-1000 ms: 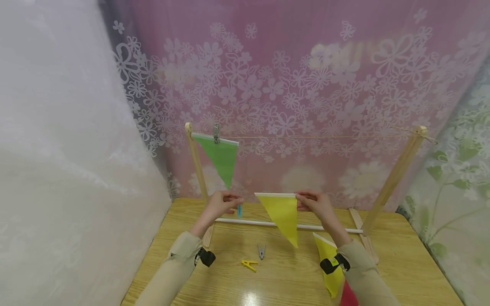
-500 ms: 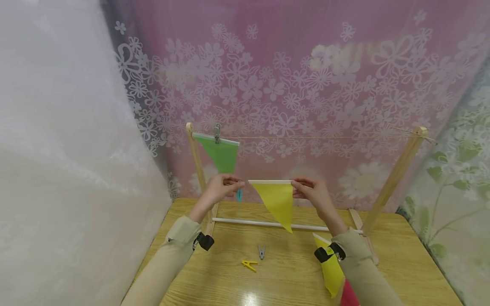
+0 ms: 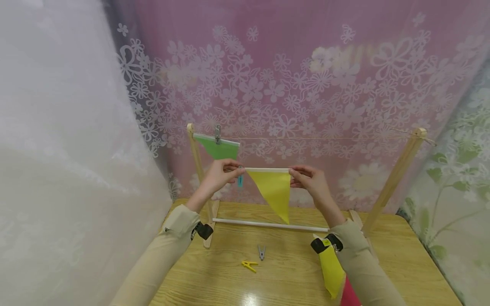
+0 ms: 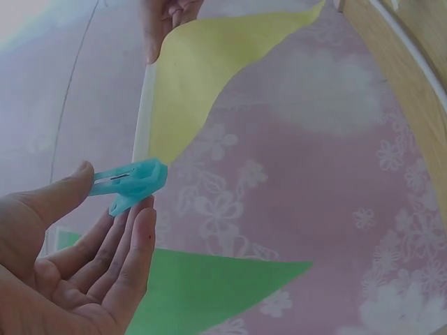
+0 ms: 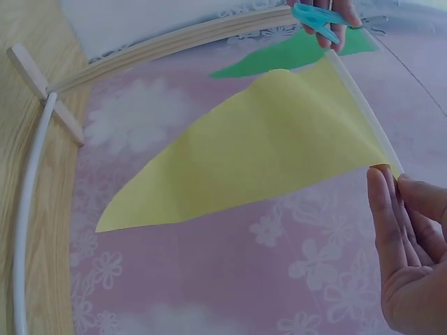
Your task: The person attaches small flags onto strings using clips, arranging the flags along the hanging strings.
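Between thumb and fingers my left hand pinches a light-blue clothespin, close by the left end of a yellow pennant's white top strip. My right hand pinches the other end of that strip, and the yellow pennant hangs point down from it. In the head view the strip is nearly level, a little below a thin string. Behind my left hand a green pennant hangs on the string from a metal-grey clip; its lower part is hidden by the hand.
Wooden posts carry the string, joined below by a white rod. On the wooden table lie a grey clothespin and a yellow clothespin. Another yellow pennant and a red one lie partly under the right sleeve.
Both hands have risen toward the string with the yellow pennant and the blue clothespin. The pennant has shifted left, bringing its left end up beside the left fingertips.
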The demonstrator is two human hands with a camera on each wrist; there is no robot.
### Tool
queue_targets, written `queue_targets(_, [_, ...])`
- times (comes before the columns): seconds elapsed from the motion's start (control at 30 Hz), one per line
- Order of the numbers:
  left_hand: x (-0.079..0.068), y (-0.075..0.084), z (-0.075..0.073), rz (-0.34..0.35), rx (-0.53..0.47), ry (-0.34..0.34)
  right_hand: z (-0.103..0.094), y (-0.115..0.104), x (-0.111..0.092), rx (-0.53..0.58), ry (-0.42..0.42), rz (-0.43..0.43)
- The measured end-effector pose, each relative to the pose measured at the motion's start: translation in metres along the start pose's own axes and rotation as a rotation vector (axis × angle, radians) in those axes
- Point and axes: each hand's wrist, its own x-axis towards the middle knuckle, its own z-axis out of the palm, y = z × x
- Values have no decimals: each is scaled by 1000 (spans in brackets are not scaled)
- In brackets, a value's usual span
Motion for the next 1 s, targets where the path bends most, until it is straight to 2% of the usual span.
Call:
queue_targets(0.2, [4,19,-7,49,28,38,2,-10,4,30,12,-48])
queue_targets(0.5, [9,45,-18,56,72,69,2,-22,8,88,34,-83])
queue_targets(0.73, [13,66,-24,90,101,89,2,-31,9,59,45,-114])
queue_targets(1.0, [25,93,-30,177,102,110,6,-43,11,17,28,-130])
